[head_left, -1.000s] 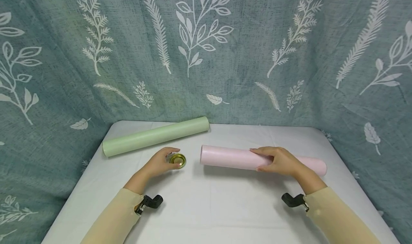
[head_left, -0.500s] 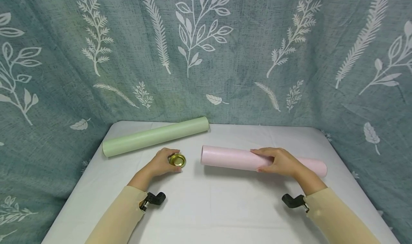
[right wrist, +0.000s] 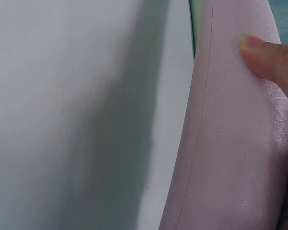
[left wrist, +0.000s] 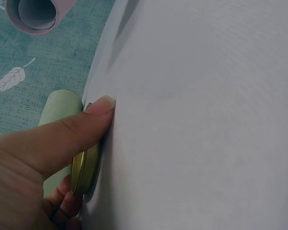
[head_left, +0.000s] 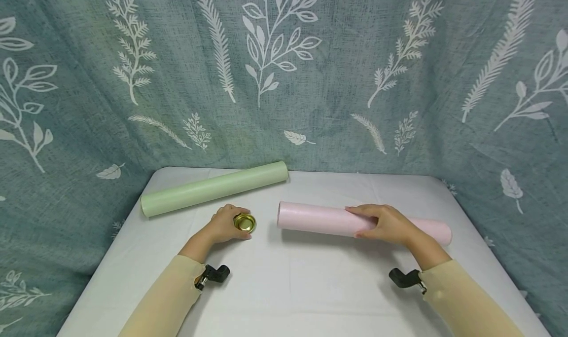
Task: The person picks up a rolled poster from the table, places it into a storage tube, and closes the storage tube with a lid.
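Note:
In the head view, my left hand (head_left: 224,225) pinches a small round gold tin dish (head_left: 245,223) at the table, left of centre. The left wrist view shows the dish (left wrist: 88,167) edge-on, the thumb across its near side and fingertips at its lower edge. To the right, my right hand (head_left: 387,221) grips a long pink tube (head_left: 317,218) around its middle, thumb on the near side. The tube lies nearly level, its hollow left end facing the dish with a gap between. In the right wrist view, a shadow falls beside the tube (right wrist: 230,139).
A pale green tube (head_left: 215,189) lies at a slant on the white table (head_left: 288,287) behind the left hand. A blue-green leaf-patterned curtain (head_left: 337,80) rises at the table's back and sides. Small black mounts (head_left: 217,274) sit at both wrists.
My left hand has shifted slightly to the right and closer around the gold dish, which has tilted a little. The right hand and the pink tube have hardly moved.

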### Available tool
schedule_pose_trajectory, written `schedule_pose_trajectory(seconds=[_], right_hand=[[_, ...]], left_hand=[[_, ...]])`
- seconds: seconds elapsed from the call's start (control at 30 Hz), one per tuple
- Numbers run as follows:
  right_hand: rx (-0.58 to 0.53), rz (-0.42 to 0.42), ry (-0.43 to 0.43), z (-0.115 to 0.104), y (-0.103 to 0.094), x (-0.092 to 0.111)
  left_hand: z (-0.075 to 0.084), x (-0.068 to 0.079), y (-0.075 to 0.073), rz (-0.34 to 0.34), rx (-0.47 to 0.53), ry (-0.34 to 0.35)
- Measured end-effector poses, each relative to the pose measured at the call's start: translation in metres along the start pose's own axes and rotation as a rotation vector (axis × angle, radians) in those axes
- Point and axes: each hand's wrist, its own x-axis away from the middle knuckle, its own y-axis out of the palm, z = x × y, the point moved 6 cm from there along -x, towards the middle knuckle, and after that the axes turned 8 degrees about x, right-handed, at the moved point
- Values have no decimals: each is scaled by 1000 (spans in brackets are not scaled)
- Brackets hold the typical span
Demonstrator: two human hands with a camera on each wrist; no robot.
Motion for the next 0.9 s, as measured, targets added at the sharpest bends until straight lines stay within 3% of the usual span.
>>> schedule_pose_trajectory(seconds=[0.5,0.9], right_hand=[[-2,8,-7,-3,-1,0],[-3,5,-24,-7,0,4]], left_hand=[[4,7,-2,-28,43,61],[23,20,-2,-10,133,133]])
